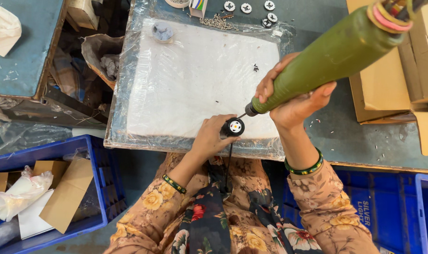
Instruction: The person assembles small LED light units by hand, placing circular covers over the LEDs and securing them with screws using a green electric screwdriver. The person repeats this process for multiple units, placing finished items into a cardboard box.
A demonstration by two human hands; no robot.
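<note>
The left hand (209, 138) grips a small round black part (233, 127) at the near edge of the white pad (195, 80). The right hand (294, 101) is clenched around a green electric screwdriver (327, 61), its tip touching the part. It seems a screw-driving step; next the tool must stay straight and steady.

A small assembly workshop is showing here: blue plastic crates (98, 188) and cardboard boxes (388, 89) are flanking a plastic-wrapped work surface (185, 80), with small round parts (246, 7) lying in a row.

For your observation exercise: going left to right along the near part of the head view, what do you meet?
Blue crate with cardboard, left hand, small round black part, green power screwdriver, right hand, cardboard boxes.
</note>
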